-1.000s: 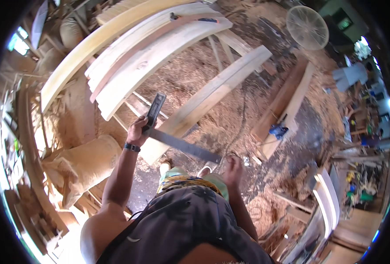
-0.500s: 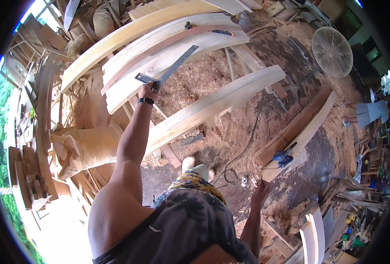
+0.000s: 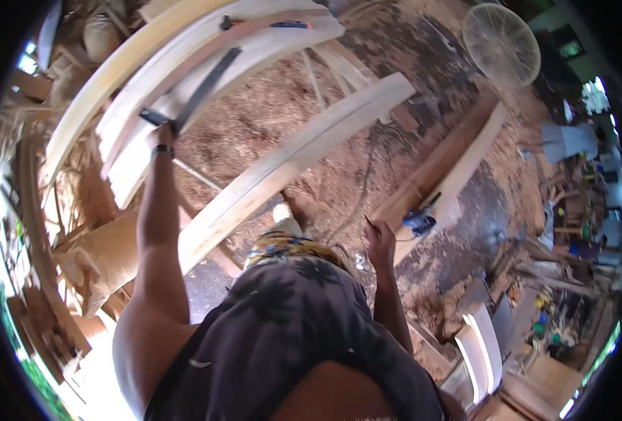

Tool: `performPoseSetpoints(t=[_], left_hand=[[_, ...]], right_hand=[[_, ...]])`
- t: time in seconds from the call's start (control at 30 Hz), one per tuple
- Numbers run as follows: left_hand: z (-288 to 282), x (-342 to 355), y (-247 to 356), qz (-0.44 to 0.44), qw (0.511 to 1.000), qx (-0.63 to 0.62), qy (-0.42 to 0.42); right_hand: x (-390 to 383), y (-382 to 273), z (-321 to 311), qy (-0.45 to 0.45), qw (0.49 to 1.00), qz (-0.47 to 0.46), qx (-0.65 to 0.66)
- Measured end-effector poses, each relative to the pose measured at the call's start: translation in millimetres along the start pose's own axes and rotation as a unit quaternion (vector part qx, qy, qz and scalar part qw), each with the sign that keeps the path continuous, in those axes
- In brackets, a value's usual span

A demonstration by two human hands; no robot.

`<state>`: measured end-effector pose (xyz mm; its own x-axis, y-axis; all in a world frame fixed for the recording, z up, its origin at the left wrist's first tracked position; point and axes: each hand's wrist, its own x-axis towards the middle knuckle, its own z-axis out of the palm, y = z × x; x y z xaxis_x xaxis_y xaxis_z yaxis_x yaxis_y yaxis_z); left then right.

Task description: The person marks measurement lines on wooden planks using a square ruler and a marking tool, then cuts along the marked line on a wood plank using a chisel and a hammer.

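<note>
Swung since a second ago: your square (image 3: 209,83), then reaching toward your right hand (image 3: 381,242), now slants over the pale curved board (image 3: 272,49); contact unclear. So the work sits there. Left hand (image 3: 162,135) closed round its corner; right pinches a slim dark stick (image 3: 368,221), well apart.

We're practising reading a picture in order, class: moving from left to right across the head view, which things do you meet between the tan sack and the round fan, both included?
Tan sack → left hand → patterned yellow-and-blue cloth → right hand → blue power tool → round fan.
</note>
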<state>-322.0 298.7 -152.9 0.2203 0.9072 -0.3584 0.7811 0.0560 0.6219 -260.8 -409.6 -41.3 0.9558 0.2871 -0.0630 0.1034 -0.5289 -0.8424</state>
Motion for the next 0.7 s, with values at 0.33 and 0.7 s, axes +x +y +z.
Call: performPoseSetpoints(t=[0.33, 0.7], left_hand=[[-104, -26, -23, 0.053, 0.965, -0.241, 0.090], [3, -284, 2, 0.253, 0.959, -0.046, 0.117]], right_hand=[[182, -119, 83, -0.139, 0.980, -0.131, 0.058], [372, -250, 228, -0.234, 0.902, -0.353, -0.083]])
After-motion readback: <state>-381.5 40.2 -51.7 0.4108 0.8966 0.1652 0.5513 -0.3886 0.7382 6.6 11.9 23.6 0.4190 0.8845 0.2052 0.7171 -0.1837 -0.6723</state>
